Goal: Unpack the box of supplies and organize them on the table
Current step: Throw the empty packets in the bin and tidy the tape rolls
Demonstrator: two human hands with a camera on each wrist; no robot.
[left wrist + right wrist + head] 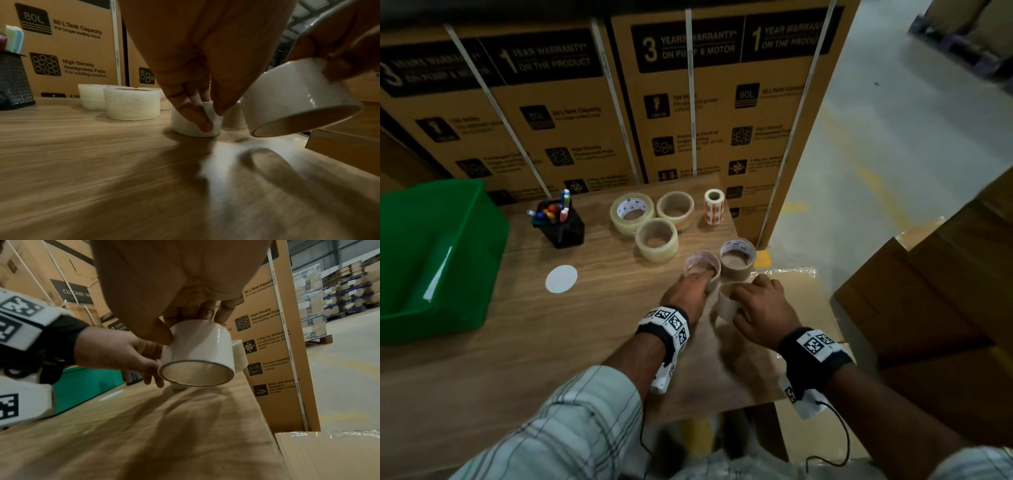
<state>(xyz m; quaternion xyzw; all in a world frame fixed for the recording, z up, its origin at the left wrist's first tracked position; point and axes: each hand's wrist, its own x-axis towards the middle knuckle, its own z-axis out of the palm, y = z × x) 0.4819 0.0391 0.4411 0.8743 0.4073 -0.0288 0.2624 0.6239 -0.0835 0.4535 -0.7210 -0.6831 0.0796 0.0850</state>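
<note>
My left hand (700, 279) pinches the rim of a brown tape roll (702, 265) that stands on the wooden table (551, 342); in the left wrist view the thumb and fingers (202, 123) clamp its wall (185, 128). My right hand (753, 294) holds a second brown tape roll (727, 303) tilted just above the table, with the thumb outside and the fingers over its top (197, 352). A third brown roll (738, 258) stands right behind them. Three clear tape rolls (655, 240) and a small sticker roll (714, 206) stand farther back.
A green bin (431, 260) takes up the table's left end. A black mesh holder (563, 226) full of markers stands beside it, and a white disc (561, 279) lies on the table. A cardboard box (811, 308) sits at the table's right edge. Tall cartons (571, 113) wall off the back.
</note>
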